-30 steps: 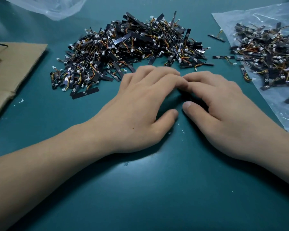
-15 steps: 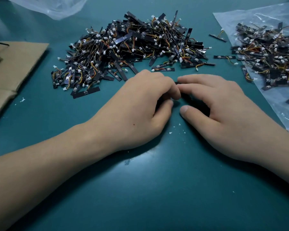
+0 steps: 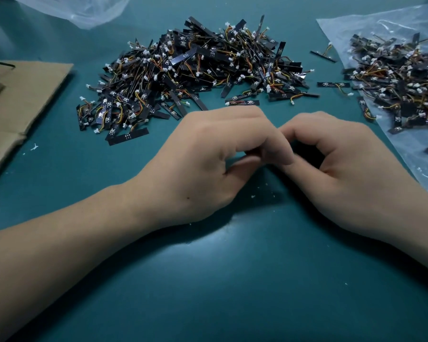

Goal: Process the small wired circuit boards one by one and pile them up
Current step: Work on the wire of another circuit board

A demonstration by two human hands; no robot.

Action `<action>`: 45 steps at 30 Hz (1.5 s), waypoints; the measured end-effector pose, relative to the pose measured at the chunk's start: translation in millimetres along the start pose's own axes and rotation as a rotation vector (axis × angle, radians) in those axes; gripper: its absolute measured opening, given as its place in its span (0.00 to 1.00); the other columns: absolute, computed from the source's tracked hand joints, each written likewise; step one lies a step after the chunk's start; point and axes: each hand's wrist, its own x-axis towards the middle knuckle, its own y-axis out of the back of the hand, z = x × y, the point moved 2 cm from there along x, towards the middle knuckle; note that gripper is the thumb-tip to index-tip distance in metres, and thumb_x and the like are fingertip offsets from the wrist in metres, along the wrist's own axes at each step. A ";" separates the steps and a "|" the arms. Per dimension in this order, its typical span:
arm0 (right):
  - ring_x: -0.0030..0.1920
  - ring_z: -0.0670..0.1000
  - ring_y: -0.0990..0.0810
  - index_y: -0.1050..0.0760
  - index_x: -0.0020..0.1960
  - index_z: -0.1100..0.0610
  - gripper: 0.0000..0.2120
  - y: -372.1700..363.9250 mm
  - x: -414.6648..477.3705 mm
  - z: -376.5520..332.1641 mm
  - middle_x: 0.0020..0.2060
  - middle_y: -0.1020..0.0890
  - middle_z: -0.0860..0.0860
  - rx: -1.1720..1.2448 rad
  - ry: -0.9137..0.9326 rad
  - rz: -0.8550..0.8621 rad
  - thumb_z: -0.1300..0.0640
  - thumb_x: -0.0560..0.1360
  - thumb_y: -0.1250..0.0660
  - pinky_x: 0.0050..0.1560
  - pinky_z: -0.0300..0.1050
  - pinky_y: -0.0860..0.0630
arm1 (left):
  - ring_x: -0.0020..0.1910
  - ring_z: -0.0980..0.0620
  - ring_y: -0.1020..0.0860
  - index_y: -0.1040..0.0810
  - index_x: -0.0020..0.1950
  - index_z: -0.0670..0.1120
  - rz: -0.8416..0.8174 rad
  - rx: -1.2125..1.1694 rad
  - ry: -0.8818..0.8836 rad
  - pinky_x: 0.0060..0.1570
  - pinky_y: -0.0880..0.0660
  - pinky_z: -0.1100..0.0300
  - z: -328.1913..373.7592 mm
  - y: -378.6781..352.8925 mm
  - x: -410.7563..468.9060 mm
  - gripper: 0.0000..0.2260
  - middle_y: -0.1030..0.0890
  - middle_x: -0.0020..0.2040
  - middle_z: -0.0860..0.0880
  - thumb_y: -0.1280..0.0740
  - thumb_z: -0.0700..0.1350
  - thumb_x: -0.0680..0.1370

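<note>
A dark teal desk [image 3: 232,280] fills the view, its surface glossy near the near edge. Two bare forearms reach in from the near corners and meet at the middle of the desk. The left hand [image 3: 208,164] and the right hand [image 3: 351,174] both rest on the surface with fingers curled inward, and their fingertips touch each other between the two hands. A black patch lies under the right hand's curled fingers, but I cannot tell whether it is a board or only shadow, so I cannot tell whether either of the hands grips anything.

The large pile of circuit boards [image 3: 203,70], black strips with orange and yellow wires and white plugs, lies just beyond the left hand, spreading toward the far edge. A second pile of boards [image 3: 400,77] lies toward the far right corner on a clear plastic sheet [image 3: 381,28], beyond and to the right of the right hand. A flat piece of brown cardboard [image 3: 22,99] lies along the left edge. A crumpled clear bag [image 3: 84,11] sits at the far left corner.

One loose board [image 3: 242,102] lies just beyond the left hand's knuckles, at the near rim of the large pile. Two more single boards, [image 3: 333,84] and [image 3: 323,56], lie between the two piles. White crumbs [image 3: 34,146] dot the desk near the cardboard.
</note>
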 end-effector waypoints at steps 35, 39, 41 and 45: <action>0.45 0.41 0.18 0.21 0.46 0.43 0.04 3.4 -1.9 0.0 0.46 0.17 0.37 0.157 -0.059 0.217 0.53 0.76 0.28 0.48 0.26 0.28 | 0.42 0.61 0.25 0.19 0.48 0.48 -0.005 0.068 0.269 0.45 0.33 0.72 -1.5 1.7 3.7 0.03 0.22 0.43 0.58 0.28 0.46 0.80; 0.45 0.44 0.16 0.21 0.49 0.46 0.08 3.5 -2.2 1.4 0.46 0.16 0.42 0.240 -0.001 0.258 0.59 0.77 0.27 0.46 0.35 0.22 | 0.42 0.58 0.23 0.17 0.49 0.47 -0.021 0.068 0.250 0.45 0.31 0.70 -2.2 0.8 3.8 0.04 0.20 0.42 0.56 0.28 0.46 0.80; 0.45 0.48 0.15 0.21 0.51 0.48 0.09 2.6 -2.7 2.2 0.46 0.15 0.44 0.264 0.024 0.256 0.60 0.77 0.26 0.47 0.45 0.19 | 0.42 0.57 0.22 0.16 0.49 0.46 -0.023 0.066 0.243 0.45 0.29 0.68 -2.7 0.3 4.0 0.04 0.19 0.43 0.55 0.27 0.46 0.79; 0.45 0.51 0.15 0.21 0.52 0.47 0.08 1.5 -2.9 4.4 0.46 0.15 0.45 0.280 0.030 0.240 0.58 0.77 0.26 0.46 0.52 0.19 | 0.39 0.57 0.22 0.16 0.49 0.47 0.011 0.026 0.264 0.41 0.30 0.70 -3.1 1.2 3.6 0.02 0.19 0.40 0.59 0.27 0.45 0.79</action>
